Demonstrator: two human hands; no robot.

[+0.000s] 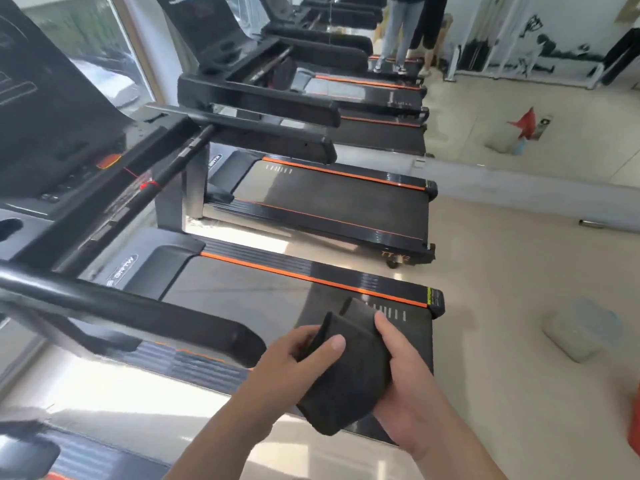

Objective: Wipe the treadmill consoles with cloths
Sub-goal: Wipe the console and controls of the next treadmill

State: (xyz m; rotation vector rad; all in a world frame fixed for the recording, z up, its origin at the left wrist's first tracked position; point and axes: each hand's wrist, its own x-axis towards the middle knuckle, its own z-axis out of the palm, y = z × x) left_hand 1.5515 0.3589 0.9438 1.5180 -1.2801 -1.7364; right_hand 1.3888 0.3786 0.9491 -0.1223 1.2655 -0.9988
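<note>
A dark folded cloth [349,379] hangs between both my hands at the lower middle of the view, above a treadmill belt [242,289]. My left hand [294,355] pinches its left edge with thumb on top. My right hand [408,382] grips its right side, thumb along the upper edge. The nearest treadmill console [52,133] is at the upper left, black, with an orange stop button [109,161] and a red cord. A second console [221,32] stands farther back.
Black handrails [138,306] cross in front of me at the left. Several treadmills [329,202] line up toward a mirror wall. Pale containers [581,327] sit on the tiled floor at right. Two people's legs [405,32] show at the top.
</note>
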